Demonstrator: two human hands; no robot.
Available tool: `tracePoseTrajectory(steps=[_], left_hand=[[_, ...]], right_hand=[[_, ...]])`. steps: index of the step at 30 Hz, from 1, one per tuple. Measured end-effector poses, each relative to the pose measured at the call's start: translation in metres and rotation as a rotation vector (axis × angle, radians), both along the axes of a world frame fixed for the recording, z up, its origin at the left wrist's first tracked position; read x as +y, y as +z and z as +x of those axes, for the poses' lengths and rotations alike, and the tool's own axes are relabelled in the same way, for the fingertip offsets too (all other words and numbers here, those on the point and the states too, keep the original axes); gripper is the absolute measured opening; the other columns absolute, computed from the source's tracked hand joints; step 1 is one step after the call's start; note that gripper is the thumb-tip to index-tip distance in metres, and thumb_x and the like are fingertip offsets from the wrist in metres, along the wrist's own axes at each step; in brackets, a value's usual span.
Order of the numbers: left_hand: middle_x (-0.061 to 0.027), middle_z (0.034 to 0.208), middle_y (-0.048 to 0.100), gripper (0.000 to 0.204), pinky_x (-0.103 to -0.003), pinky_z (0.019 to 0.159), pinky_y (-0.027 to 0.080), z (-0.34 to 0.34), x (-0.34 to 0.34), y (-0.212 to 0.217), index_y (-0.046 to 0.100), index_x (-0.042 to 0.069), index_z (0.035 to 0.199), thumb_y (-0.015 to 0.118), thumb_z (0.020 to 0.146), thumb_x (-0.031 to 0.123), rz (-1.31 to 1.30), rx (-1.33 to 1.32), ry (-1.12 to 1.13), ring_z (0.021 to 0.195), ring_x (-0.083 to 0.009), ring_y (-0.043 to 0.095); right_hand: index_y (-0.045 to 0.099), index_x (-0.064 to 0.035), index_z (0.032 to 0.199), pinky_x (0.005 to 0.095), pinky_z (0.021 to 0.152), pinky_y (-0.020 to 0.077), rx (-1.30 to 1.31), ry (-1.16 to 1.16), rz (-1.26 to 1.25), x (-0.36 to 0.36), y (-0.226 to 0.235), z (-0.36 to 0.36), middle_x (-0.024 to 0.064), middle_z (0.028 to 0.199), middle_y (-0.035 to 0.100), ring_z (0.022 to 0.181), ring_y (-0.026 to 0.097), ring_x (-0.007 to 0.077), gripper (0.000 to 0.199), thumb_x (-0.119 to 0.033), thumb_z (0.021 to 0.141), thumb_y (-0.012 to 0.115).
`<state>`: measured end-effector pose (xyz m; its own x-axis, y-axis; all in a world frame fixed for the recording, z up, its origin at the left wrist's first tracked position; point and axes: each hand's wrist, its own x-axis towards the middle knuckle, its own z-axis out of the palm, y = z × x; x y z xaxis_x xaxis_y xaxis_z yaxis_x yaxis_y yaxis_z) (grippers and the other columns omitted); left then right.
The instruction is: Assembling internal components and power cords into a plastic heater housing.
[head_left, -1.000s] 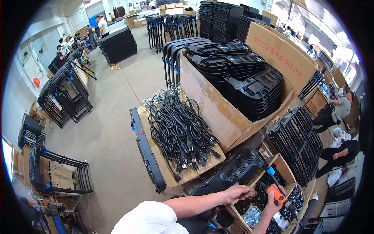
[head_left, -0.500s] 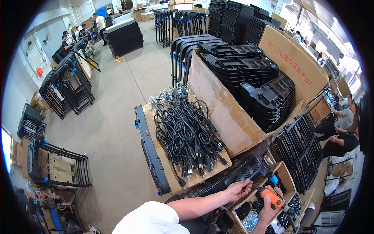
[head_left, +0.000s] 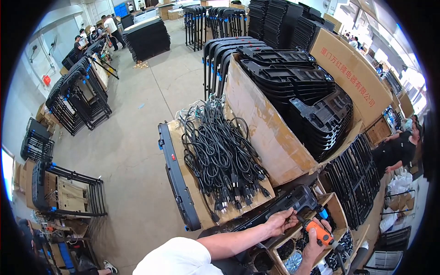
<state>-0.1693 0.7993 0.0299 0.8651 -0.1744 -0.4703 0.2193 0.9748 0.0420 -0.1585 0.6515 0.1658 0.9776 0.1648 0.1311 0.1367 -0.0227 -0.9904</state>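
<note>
My right hand [head_left: 312, 247] is wrapped round an orange and black power screwdriver [head_left: 322, 233], its tip pointing left toward my left hand. Close to that tip, my left hand [head_left: 281, 223] is closed with thumb and fingertips together; whatever they pinch is too small to make out. Both hands are over a wooden parts box [head_left: 338, 208] with compartments of dark screws [head_left: 286, 248], silver screws [head_left: 293, 263] and other small hardware. Just beyond the left hand lies a long black plastic housing [head_left: 300, 200] with vent slots.
A heap of black power cords [head_left: 220, 156] lies on cardboard ahead, beside a long black plastic part [head_left: 179, 183]. Behind it, a large carton [head_left: 270, 133] holds stacked black plastic panels [head_left: 321, 114]. Black frames [head_left: 353, 176] stand at right, near a person in black [head_left: 396, 149].
My hands and the screwdriver stay almost in place, while the view shifts slightly. At the right, a person in grey is no longer visible.
</note>
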Motion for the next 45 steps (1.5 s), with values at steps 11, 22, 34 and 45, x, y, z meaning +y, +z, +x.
tracePoseTrajectory(steps=[11,22,34,45], left_hand=[[-0.003,0.092,0.067,0.033,-0.03,0.079,0.064,0.002,-0.013,0.011,0.068,0.006,0.119,0.06,0.108,0.036,-0.049,0.022,-0.014,0.087,-0.0172,0.072],[-0.0171,0.117,0.069,0.03,-0.037,0.088,0.062,-0.015,-0.006,0.034,0.055,-0.004,0.126,0.045,0.115,0.022,0.145,0.062,-0.108,0.098,-0.0249,0.07],[-0.0054,0.096,0.07,0.022,-0.027,0.075,0.058,-0.035,0.008,0.01,0.062,0.004,0.121,0.058,0.111,0.022,0.305,-0.039,-0.137,0.084,-0.0151,0.068],[-0.0089,0.102,0.07,0.026,-0.032,0.081,0.06,-0.032,0.018,0.005,0.061,0.0,0.124,0.057,0.111,0.022,0.227,-0.025,-0.104,0.088,-0.0168,0.067]], right_hand=[[0.053,0.0023,0.133,0.0413,0.111,0.0449,-0.01,0.035,-0.045,-0.005,0.012,0.001,0.0191,0.129,0.066,0.118,0.062,0.0251,0.051,-0.009,0.089,0.075],[0.055,0.0017,0.134,0.0363,0.105,0.0528,-0.076,0.01,-0.137,0.024,-0.003,0.053,0.0188,0.127,0.071,0.115,0.068,0.0226,0.048,-0.001,0.091,0.075],[0.054,0.0035,0.134,0.0369,0.104,0.0532,0.03,0.09,-0.125,0.06,-0.029,0.092,0.0179,0.125,0.072,0.112,0.069,0.0213,0.049,-0.004,0.091,0.078],[0.059,0.0024,0.131,0.0331,0.098,0.0551,-0.002,0.157,-0.204,0.065,-0.036,0.105,0.0149,0.12,0.073,0.109,0.069,0.0182,0.049,-0.006,0.088,0.081]])
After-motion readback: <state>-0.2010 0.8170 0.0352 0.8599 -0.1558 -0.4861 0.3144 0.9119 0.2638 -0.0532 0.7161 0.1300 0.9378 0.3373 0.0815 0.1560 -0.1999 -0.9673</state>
